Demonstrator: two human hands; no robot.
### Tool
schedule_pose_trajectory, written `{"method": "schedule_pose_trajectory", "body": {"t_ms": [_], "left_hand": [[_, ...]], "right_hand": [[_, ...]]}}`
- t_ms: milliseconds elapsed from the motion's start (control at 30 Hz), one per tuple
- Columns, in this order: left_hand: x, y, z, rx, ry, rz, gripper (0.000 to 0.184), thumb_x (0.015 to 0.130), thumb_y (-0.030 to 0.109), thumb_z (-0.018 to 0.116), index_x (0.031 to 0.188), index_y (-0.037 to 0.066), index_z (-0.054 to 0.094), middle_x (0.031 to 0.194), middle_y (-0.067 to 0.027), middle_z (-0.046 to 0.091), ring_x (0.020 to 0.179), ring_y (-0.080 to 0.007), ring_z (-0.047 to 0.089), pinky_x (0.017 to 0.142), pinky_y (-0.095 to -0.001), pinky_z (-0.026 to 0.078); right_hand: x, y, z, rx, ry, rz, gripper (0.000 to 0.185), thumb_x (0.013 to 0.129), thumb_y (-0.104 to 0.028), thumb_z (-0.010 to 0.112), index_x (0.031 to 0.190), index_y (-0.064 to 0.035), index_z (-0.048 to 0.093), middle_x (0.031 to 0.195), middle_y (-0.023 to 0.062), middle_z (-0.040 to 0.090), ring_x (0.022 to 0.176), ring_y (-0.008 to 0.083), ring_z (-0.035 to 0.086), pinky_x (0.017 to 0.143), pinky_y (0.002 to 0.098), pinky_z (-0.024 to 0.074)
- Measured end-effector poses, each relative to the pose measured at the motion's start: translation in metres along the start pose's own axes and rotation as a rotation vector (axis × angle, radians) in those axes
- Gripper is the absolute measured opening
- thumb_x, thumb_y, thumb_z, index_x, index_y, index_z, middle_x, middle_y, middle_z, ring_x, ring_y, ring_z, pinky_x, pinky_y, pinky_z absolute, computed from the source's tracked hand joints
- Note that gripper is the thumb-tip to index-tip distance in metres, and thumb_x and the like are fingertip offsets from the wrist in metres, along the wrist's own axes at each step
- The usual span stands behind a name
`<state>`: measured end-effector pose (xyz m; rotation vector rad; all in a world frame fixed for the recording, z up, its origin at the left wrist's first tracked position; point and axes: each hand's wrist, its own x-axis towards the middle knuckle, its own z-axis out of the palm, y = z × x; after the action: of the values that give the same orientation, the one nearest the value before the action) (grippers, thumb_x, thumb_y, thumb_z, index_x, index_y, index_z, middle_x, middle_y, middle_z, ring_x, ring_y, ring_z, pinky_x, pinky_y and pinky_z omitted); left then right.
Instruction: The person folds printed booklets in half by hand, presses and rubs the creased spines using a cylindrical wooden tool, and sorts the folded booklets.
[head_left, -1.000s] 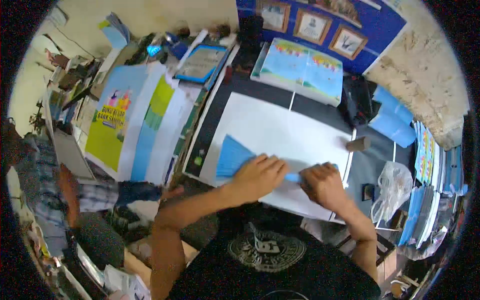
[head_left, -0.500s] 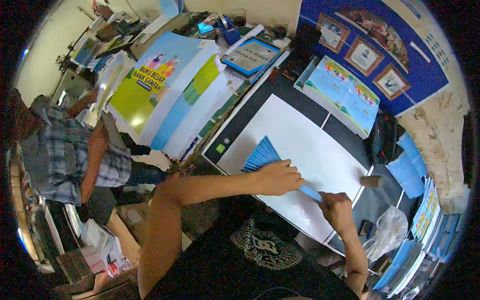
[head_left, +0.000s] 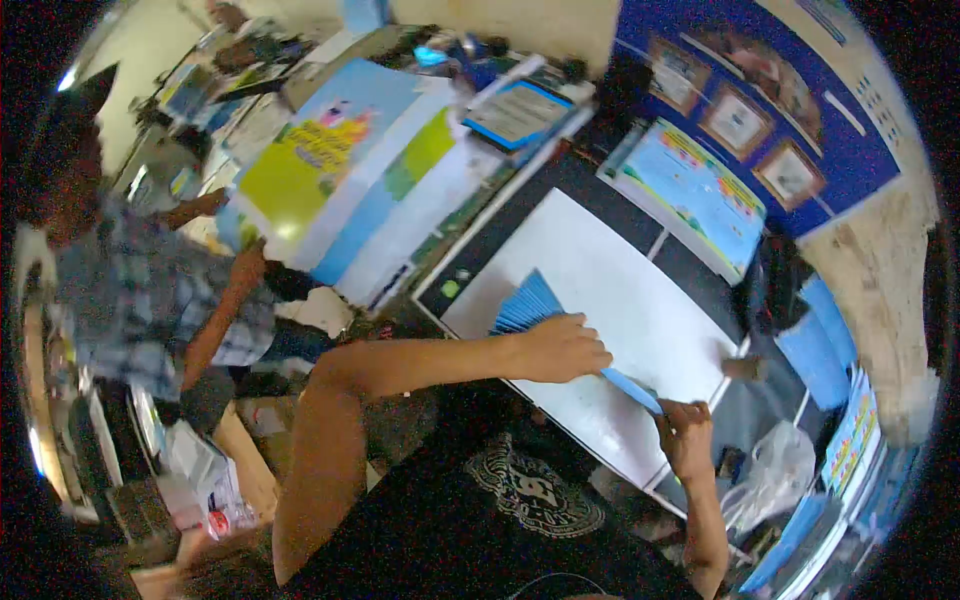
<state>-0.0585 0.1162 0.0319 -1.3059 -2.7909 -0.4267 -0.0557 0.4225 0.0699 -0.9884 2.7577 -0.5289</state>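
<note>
A fanned bundle of blue sheets [head_left: 530, 303] lies over a large white sheet [head_left: 610, 280] on the dark table. My left hand [head_left: 562, 349] is closed round the bundle near its middle, and the sheets spread out to its upper left. Lower right, my right hand [head_left: 687, 430] is closed on the bundle's narrow end. Between the two hands the blue strip shows. Some fingers of both hands are hidden.
At the left, a person in a checked shirt [head_left: 150, 290] touches a large stack of printed covers [head_left: 310, 150]. Booklets [head_left: 690, 190] lie at the back. A brown block [head_left: 742, 368], a plastic bag [head_left: 775, 470] and blue rolls [head_left: 815, 345] are at the right.
The view has swung to the left. My hands keep hold of the blue bundle, my right hand now lower and farther from my left. The person at the left has reached toward the printed stack.
</note>
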Motion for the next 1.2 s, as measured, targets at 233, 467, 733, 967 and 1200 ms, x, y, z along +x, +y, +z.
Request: {"method": "schedule_pose_trajectory", "body": {"t_ms": [233,467,733,967,1200], "left_hand": [[0.000,-0.005,-0.004,0.070,-0.005,-0.070,0.012,0.090,0.025,0.055,0.089,0.014,0.059,0.080,-0.0026,0.065,0.085,-0.0218,0.065,0.076,-0.0399,0.045],[-0.005,0.000,0.006,0.061,0.039,-0.072,0.012,0.091,0.026,0.055,0.091,0.014,0.057,0.079,-0.0017,0.062,0.081,-0.0210,0.064,0.077,-0.0396,0.045],[-0.007,-0.001,0.011,-0.001,0.146,-0.062,0.015,0.089,0.025,0.056,0.086,0.011,0.062,0.074,-0.0048,0.065,0.078,-0.0260,0.067,0.077,-0.0418,0.047],[-0.060,-0.028,-0.009,-0.052,0.146,-0.150,0.020,0.090,0.031,0.059,0.088,0.011,0.058,0.080,-0.0053,0.063,0.082,-0.0243,0.064,0.076,-0.0409,0.047],[-0.058,-0.026,-0.040,0.037,0.191,-0.108,0.017,0.088,0.025,0.060,0.084,0.010,0.056,0.079,-0.0029,0.063,0.083,-0.0224,0.063,0.074,-0.0377,0.048]], "right_hand": [[-0.003,0.017,0.005,0.067,0.145,-0.039,0.013,0.083,-0.004,0.070,0.095,0.0008,0.073,0.080,0.0191,0.069,0.073,0.0333,0.062,0.068,0.0411,0.0485],[-0.006,0.028,0.006,0.239,0.155,-0.029,0.018,0.084,-0.001,0.069,0.101,0.0054,0.070,0.103,0.0203,0.071,0.092,0.0275,0.068,0.087,0.0377,0.0515],[-0.009,0.042,0.028,0.639,0.187,0.174,0.020,0.082,-0.009,0.075,0.095,0.0045,0.071,0.092,0.0157,0.072,0.088,0.0225,0.066,0.084,0.0348,0.0491],[-0.019,0.041,0.035,0.454,0.315,0.077,0.020,0.083,-0.011,0.075,0.089,0.0068,0.070,0.086,0.0143,0.072,0.082,0.0218,0.066,0.080,0.0346,0.0489],[-0.024,0.029,0.017,0.426,0.410,0.093,0.017,0.087,-0.007,0.070,0.095,0.0072,0.069,0.094,0.0166,0.071,0.087,0.0254,0.064,0.084,0.0365,0.0483]]}}
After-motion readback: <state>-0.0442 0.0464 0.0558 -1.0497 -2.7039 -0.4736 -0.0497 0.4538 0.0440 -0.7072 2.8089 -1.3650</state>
